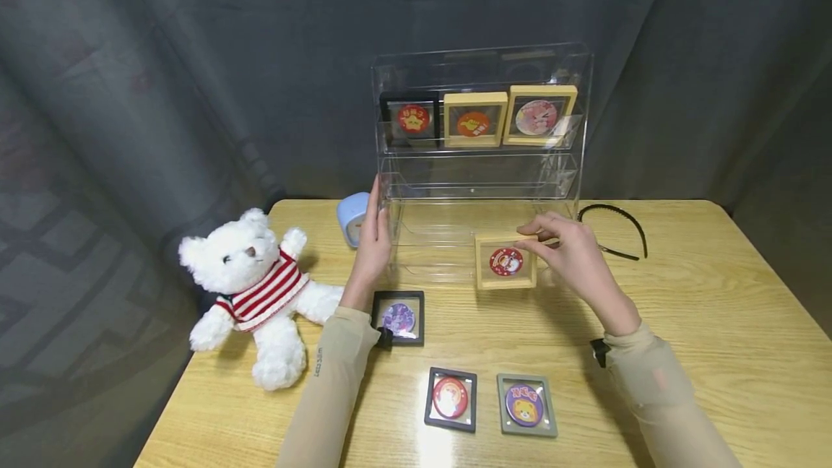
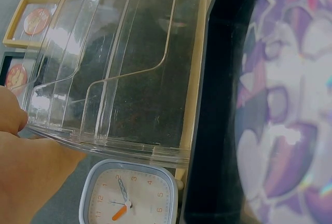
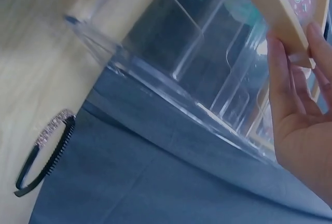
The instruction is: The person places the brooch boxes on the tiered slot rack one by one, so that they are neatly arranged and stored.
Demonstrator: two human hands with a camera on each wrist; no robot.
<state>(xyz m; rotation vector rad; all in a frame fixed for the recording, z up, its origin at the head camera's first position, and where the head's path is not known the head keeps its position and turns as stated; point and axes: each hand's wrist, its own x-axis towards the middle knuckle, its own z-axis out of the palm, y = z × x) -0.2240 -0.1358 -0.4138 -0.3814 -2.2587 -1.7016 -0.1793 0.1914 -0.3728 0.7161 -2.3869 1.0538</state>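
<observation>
In the head view my right hand (image 1: 575, 251) pinches the upper right corner of a yellow-framed badge (image 1: 506, 263), a round red badge in a square clear frame. It is raised before the lower tiers of a clear acrylic display stand (image 1: 429, 172). The right wrist view shows thumb and fingers on the edge of this frame (image 3: 282, 19). My left hand (image 1: 372, 251) rests along the stand's left side, fingers extended upward. Three framed badges stand on the upper tier: a black one (image 1: 411, 121), a yellow one (image 1: 474, 121) and another yellow one (image 1: 539, 115).
On the table (image 1: 702, 309) lie a black-framed purple badge (image 1: 399, 318) by my left sleeve, a black-framed red badge (image 1: 451, 399) and a grey-framed bear badge (image 1: 526, 404). A white teddy bear (image 1: 243, 287) sits left, a blue clock (image 1: 353, 217) behind my left hand, a black headband (image 1: 624, 215) right.
</observation>
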